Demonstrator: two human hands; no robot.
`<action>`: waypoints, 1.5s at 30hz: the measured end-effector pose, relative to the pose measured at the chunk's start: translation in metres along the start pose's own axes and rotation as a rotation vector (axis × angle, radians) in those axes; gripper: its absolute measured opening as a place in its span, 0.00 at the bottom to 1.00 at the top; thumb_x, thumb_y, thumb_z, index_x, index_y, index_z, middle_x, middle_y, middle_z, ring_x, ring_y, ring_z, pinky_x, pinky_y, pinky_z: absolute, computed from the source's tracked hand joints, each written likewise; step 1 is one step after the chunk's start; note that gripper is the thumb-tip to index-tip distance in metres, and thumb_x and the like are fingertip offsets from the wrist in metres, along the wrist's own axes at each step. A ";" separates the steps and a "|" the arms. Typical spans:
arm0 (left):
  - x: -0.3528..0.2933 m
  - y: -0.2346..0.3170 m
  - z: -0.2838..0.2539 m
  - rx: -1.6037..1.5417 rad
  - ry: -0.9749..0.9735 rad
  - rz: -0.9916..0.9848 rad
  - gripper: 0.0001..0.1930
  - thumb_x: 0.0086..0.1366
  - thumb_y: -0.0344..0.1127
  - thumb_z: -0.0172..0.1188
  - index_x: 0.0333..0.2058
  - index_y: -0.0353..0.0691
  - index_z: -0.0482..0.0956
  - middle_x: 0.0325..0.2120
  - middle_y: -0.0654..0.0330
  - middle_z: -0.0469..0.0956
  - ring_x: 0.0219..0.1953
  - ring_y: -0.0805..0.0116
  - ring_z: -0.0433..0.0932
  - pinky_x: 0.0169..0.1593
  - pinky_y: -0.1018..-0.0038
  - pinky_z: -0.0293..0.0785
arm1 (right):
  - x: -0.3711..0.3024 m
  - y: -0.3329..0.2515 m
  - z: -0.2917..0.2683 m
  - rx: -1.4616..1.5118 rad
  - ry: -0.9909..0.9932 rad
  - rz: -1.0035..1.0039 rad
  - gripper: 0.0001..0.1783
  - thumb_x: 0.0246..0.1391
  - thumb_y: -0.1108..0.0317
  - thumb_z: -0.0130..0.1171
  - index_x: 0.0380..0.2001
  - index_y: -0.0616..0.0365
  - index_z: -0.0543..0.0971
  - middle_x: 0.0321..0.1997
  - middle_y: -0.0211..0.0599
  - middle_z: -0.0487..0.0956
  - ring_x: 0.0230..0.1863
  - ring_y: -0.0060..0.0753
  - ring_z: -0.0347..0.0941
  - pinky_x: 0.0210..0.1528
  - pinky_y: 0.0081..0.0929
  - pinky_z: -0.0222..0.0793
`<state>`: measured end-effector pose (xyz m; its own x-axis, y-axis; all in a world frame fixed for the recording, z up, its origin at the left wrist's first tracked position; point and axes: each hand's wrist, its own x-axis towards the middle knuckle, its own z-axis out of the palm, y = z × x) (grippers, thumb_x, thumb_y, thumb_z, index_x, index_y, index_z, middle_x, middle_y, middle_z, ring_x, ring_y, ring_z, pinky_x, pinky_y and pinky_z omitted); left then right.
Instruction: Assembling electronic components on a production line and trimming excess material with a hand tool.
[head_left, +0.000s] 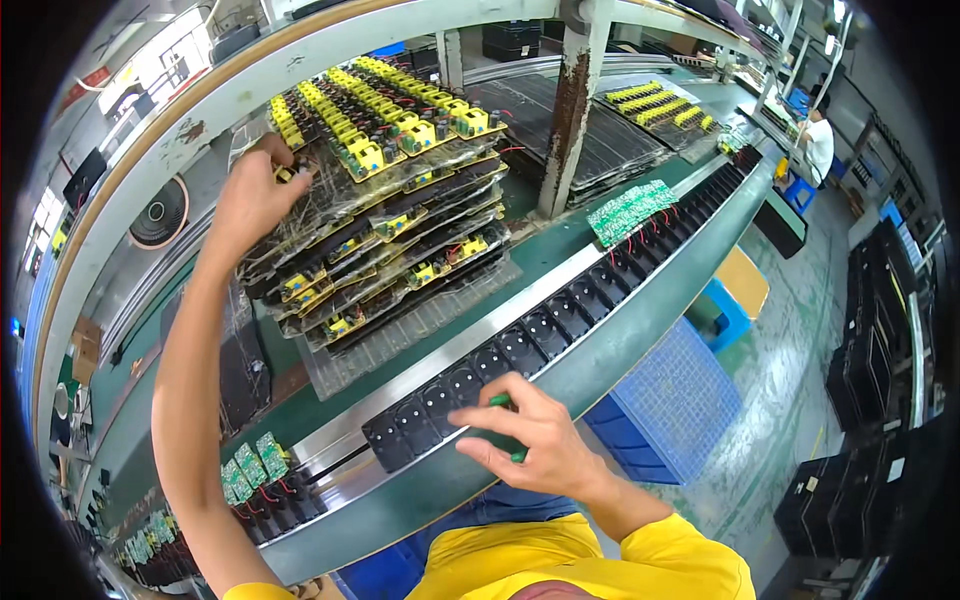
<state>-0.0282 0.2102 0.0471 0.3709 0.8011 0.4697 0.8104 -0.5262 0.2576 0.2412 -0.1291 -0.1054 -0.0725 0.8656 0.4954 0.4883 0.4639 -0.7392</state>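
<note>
My left fingers (270, 150) curl at a circuit board (289, 174) on stacked trays (340, 213), grip unclear, while my half-spread right fingers (497, 421) hold a green tool (519, 455) by black casings (438, 398).

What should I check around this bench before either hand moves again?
1. Left hand at the tray stack: ok, it is at the top's left corner.
2. Left grip on something: cannot tell; the fingers mostly hide what is between them.
3. Tray stack squared up: not ok; the edges are staggered.
4. Green item in the right hand: ok, it shows between the fingers, though its kind is unclear.
5. Black cases lined up: ok, they form a row along the bench.
6. Right hand clear of the black cases: cannot tell; the fingertips overlap them in this one view.
</note>
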 end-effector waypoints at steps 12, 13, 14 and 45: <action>-0.242 0.126 -0.026 -0.754 -0.192 0.077 0.52 0.64 0.15 0.65 0.86 0.37 0.55 0.56 0.51 0.85 0.54 0.60 0.86 0.64 0.65 0.82 | 0.060 -0.031 0.036 0.364 0.074 -0.082 0.28 0.58 0.73 0.84 0.63 0.55 0.92 0.54 0.37 0.80 0.47 0.29 0.75 0.49 0.26 0.75; -0.246 0.125 -0.028 -0.711 -0.192 0.085 0.52 0.65 0.16 0.66 0.86 0.37 0.55 0.57 0.51 0.85 0.53 0.58 0.86 0.63 0.64 0.82 | 0.058 -0.028 0.040 0.373 0.064 -0.138 0.26 0.57 0.73 0.84 0.61 0.54 0.94 0.54 0.36 0.80 0.46 0.29 0.75 0.48 0.26 0.75; -0.246 0.125 -0.030 -0.679 -0.201 0.110 0.52 0.65 0.16 0.66 0.86 0.37 0.55 0.57 0.51 0.86 0.53 0.57 0.87 0.62 0.63 0.83 | 0.057 -0.032 0.038 0.352 0.079 -0.131 0.26 0.57 0.73 0.84 0.61 0.54 0.94 0.54 0.36 0.80 0.46 0.29 0.75 0.48 0.26 0.75; -0.305 0.079 -0.022 -0.575 -0.258 -0.288 0.04 0.70 0.26 0.73 0.39 0.33 0.87 0.36 0.59 0.89 0.32 0.63 0.81 0.41 0.69 0.76 | 0.003 -0.027 0.071 -0.241 -0.084 -0.109 0.16 0.56 0.68 0.83 0.48 0.47 0.96 0.50 0.31 0.83 0.41 0.35 0.78 0.45 0.32 0.77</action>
<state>-0.0869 -0.0817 -0.0569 0.3308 0.9363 0.1180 0.5497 -0.2929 0.7823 0.1658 -0.1258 -0.1160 -0.2032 0.8304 0.5188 0.6657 0.5057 -0.5487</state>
